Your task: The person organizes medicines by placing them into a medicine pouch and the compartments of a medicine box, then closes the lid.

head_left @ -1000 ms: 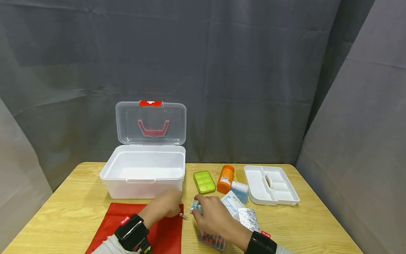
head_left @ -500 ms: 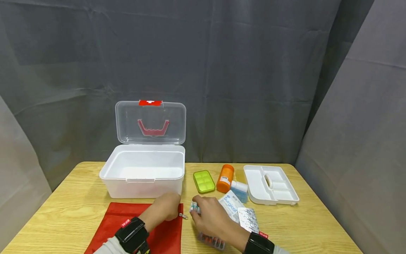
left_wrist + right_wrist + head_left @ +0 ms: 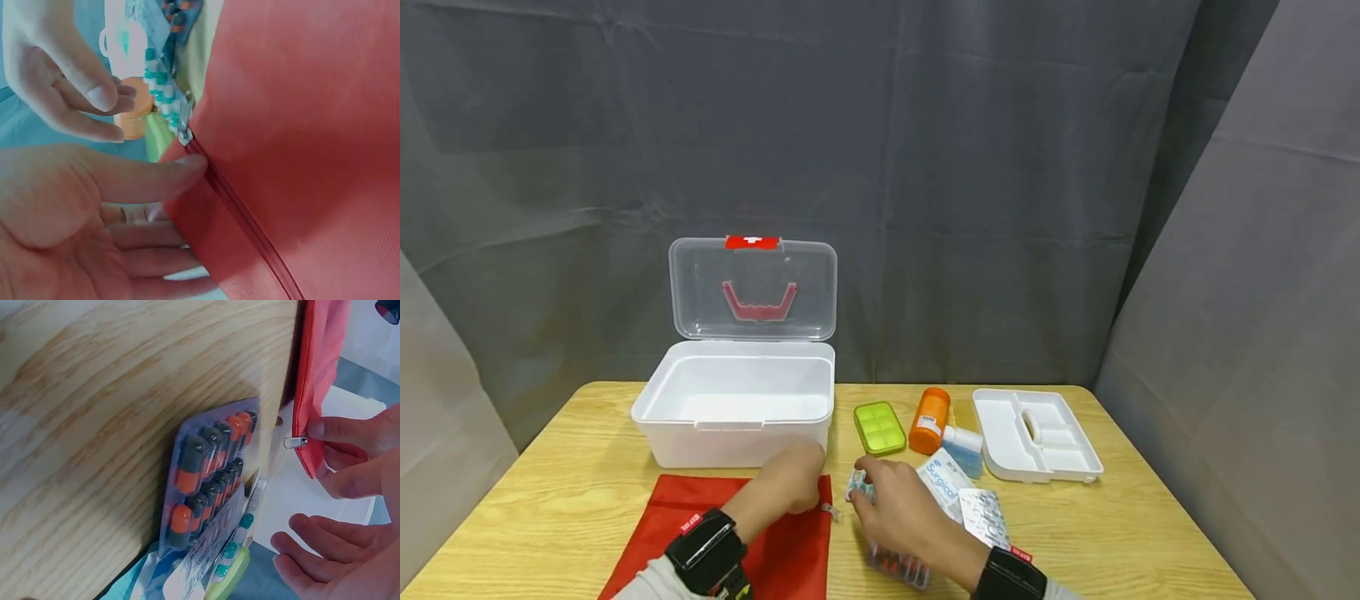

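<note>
Lower centre of the head view: flat red zippered fabric pouch (image 3: 730,533), its corner held by the left hand (image 3: 790,483) with thumb beside the small metal zipper pull (image 3: 184,119). Teal-capsule blister strip (image 3: 859,486) is touched by the right hand (image 3: 898,508), fingers loosely spread. Open white plastic box (image 3: 733,408) is stood behind.

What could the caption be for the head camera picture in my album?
Two hands meet by a red pouch and teal pill strip before an open white box.

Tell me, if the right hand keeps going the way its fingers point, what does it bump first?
Probably the teal capsule blister pack at the right hand's fingertips; whether they already touch is unclear. Beyond it stands the white first-aid box.
</note>
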`<move>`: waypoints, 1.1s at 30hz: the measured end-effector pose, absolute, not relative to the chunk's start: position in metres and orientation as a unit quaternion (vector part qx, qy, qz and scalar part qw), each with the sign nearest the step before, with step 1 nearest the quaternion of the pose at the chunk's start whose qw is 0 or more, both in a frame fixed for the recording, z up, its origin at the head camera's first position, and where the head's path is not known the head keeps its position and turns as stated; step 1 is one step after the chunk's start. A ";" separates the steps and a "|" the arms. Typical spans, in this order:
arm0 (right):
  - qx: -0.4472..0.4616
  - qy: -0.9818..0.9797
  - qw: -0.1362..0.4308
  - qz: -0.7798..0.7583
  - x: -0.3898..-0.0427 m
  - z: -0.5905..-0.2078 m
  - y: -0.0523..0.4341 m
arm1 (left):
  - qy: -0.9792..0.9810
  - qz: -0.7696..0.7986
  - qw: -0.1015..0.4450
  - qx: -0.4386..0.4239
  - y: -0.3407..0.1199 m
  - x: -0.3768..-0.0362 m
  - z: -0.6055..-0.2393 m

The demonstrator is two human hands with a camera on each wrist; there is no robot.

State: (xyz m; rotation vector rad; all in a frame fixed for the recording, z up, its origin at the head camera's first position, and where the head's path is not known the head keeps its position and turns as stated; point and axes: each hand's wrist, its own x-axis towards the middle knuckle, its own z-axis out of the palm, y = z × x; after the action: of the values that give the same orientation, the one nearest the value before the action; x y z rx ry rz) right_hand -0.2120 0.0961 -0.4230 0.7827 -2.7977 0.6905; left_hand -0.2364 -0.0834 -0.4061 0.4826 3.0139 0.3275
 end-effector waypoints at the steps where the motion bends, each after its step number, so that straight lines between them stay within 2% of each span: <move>1: 0.258 -0.934 0.073 0.238 -0.212 -0.422 0.096 | 0.980 0.110 0.030 0.164 -0.084 -0.237 -0.404; 6: 0.248 -0.927 0.065 0.273 -0.215 -0.420 0.096 | 0.963 0.131 -0.012 0.233 -0.086 -0.236 -0.394; 9: 0.238 -0.919 0.048 0.311 -0.217 -0.419 0.097 | 0.954 0.137 -0.019 0.266 -0.085 -0.236 -0.387; 17: 0.203 -0.875 -0.057 0.436 -0.219 -0.414 0.104 | 0.945 0.170 -0.006 0.278 -0.076 -0.239 -0.372; 21: 0.189 -0.839 -0.093 0.501 -0.220 -0.407 0.106 | 0.945 0.192 0.001 0.264 -0.073 -0.239 -0.364; 33: 0.153 -0.813 -0.093 0.555 -0.226 -0.392 0.112 | 0.937 0.224 -0.058 0.261 -0.068 -0.239 -0.356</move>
State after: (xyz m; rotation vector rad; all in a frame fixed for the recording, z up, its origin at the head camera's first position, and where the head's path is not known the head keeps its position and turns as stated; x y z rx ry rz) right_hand -0.2261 0.1123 -0.3919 0.5127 -2.7161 1.8536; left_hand -0.2385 -0.0679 -0.3556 0.8534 3.0587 0.7296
